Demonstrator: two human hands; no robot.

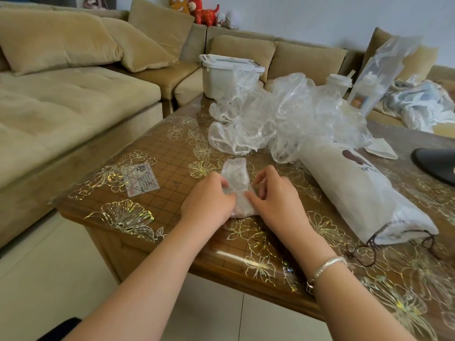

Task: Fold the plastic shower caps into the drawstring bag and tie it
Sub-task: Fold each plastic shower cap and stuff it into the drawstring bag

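A clear plastic shower cap (236, 177), folded into a narrow strip, lies on the table right in front of me. My left hand (209, 200) pinches its left side and my right hand (275, 195) pinches its right side, both low on the strip. Behind it is a loose pile of crumpled clear shower caps (283, 114). The white drawstring bag (357, 193) lies on its side to the right, full and rounded, its gathered mouth and dark cord (369, 252) toward the near edge.
The brown table (152, 193) has a glossy flower-patterned cover and a small card (140, 179). A white lidded box (221, 75), a cup (338, 83) and an upright plastic bag (379, 77) stand at the back. A black object (435, 166) sits far right. A beige sofa wraps round the left and back.
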